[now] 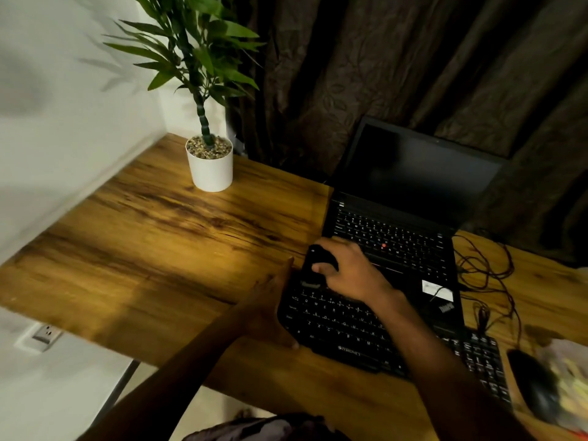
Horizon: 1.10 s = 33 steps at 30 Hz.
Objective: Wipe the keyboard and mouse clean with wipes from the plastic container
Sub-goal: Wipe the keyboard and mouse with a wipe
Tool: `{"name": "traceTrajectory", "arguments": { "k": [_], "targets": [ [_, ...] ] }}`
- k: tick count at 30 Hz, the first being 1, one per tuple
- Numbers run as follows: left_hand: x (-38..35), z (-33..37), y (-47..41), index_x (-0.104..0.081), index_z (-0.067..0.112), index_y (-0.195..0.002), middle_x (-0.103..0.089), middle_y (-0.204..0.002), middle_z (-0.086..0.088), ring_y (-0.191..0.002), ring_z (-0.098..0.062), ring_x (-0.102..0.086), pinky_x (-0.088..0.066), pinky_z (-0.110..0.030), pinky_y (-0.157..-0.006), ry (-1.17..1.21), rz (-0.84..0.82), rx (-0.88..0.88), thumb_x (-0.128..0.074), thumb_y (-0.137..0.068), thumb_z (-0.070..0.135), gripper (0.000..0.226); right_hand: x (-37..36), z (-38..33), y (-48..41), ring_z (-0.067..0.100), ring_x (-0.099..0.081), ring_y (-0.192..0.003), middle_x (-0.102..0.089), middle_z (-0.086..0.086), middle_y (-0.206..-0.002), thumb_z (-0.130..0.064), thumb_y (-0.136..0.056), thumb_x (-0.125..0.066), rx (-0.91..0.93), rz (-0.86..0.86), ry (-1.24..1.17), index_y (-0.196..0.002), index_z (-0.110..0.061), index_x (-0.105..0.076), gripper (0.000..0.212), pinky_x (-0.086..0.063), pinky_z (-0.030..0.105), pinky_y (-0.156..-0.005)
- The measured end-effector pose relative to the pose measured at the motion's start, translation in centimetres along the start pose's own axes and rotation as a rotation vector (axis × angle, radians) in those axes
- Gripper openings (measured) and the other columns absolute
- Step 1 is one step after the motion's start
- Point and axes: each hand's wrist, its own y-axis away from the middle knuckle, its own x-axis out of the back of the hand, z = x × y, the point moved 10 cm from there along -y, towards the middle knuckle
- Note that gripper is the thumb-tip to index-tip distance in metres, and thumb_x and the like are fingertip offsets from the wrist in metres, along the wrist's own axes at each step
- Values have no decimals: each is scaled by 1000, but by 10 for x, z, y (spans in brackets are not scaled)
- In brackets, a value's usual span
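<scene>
A black keyboard [343, 329] lies on the wooden desk [143, 249], in front of an open laptop. My left hand [270, 307] clasps the keyboard's left edge, thumb at the near corner and fingers at the far one. My right hand [353, 268] rests over the keyboard's far left corner, closed on a small dark object [318, 259]; I cannot tell what it is. A black mouse [534, 386] sits at the right, beside the keyboard's number pad. Past it, at the frame's right edge, lies a blurred pale packet or container [569, 374].
The black laptop [413, 173] stands open with a dark screen, just behind the keyboard. Tangled dark cables [486, 265] lie to its right. A white pot [211, 170] with a green plant stands at the desk's far corner. Dark curtains hang behind.
</scene>
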Motion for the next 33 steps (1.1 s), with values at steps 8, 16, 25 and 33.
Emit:
{"name": "traceTrajectory", "arguments": {
  "k": [8,16,25,33],
  "targets": [
    [-1,-2,1,33,26,-146,-8,-164,1,-149,-28,-12,-17,-52,-119,-34,-22,30,-72,-34,86,166,21,40,20,15,-58,-90,-55,-4,-99,-21,-90,-66,-99,-52,70,-116,-23,-59,28,-50,33,-75],
    [-2,5,0,39,35,-141,8,-164,9,-149,-30,-8,-14,-53,-117,-124,-55,48,-84,-47,71,159,4,12,6,12,-59,-88,-60,-2,-99,-23,-89,-69,-69,8,-6,-110,-20,-61,22,-53,30,-72],
    [0,3,1,43,40,-137,-5,-165,1,-149,-32,-14,-17,-56,-118,-87,-47,49,-75,-39,81,158,26,49,34,2,-64,-72,-67,-4,-85,-15,-91,-67,-133,-33,-6,-117,-22,-58,28,-48,15,-58],
    [-2,12,1,31,25,-149,-5,-165,3,-148,-31,-13,-16,-47,-117,-88,-66,31,-84,-51,69,157,9,39,22,12,-66,-84,-65,3,-98,-28,-90,-66,-139,-18,-34,-116,-38,-54,30,-59,34,-71]
  ]
}}
